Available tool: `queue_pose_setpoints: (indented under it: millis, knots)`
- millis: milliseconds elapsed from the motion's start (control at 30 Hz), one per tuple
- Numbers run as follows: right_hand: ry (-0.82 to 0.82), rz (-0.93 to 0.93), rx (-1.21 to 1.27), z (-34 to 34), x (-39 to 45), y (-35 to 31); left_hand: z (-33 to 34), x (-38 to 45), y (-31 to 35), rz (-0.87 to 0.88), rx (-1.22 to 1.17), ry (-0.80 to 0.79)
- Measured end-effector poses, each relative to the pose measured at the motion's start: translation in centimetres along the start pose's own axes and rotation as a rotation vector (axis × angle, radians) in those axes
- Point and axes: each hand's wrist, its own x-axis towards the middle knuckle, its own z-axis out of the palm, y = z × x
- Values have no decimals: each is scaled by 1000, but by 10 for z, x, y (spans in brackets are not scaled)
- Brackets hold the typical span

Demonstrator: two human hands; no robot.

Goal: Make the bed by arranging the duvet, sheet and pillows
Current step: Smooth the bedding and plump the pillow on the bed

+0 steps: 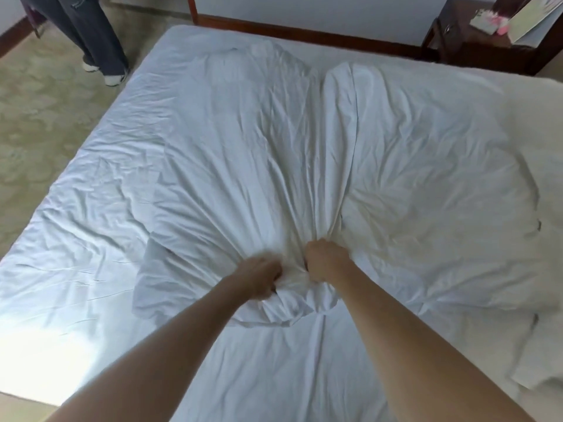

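Both bare forearms reach forward from the bottom edge over the bed. Left hand [262, 277] and right hand [326, 261] sit close together near the middle of the mattress, each with fingers curled tight into a bunched fold of the white duvet [411, 184]; the fingertips are buried in the cloth and slightly blurred. Creases fan outward from the two fists across the fabric. The duvet lies heaped over the centre and right part of the bed, with two rounded lobes pointing toward the far edge and a deep fold running between them. To the left, the white sheet [91, 190] is exposed, wrinkled, and covers the mattress down to its left edge; a bright patch of light falls on its near left corner. At the right edge lies a white pillow [539, 354], partly cut off by the frame, touching the duvet. Beyond the left side of the bed is pale patterned carpet [39, 111]. A second person's legs [88, 32] in dark trousers and white shoes stand on the carpet near the far left corner. Along the far side runs a dark wooden bed frame [304, 33] against a light wall. At far right stands a dark wooden nightstand [475, 47] with papers and a pink item on top.
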Motion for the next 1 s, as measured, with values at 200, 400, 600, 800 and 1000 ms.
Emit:
queue_pose_setpoints:
  millis: [200, 400, 600, 800, 1000]
  knots:
    - [-157, 14, -9, -25, 23, 13, -41, 38, 7, 35, -11, -182]
    - [540, -13, 331, -60, 39, -6, -44, 33, 5, 38, -93, -36]
    - [555, -34, 387, -100, 86, -37, -85, 27, -17, 29, -56, 109]
    - [350, 230, 948, -129, 154, -46, -170, 38, -116, -382, -17, 754]
    - [457, 189, 900, -118, 190, -45, -154, 87, -161, -469, -99, 502]
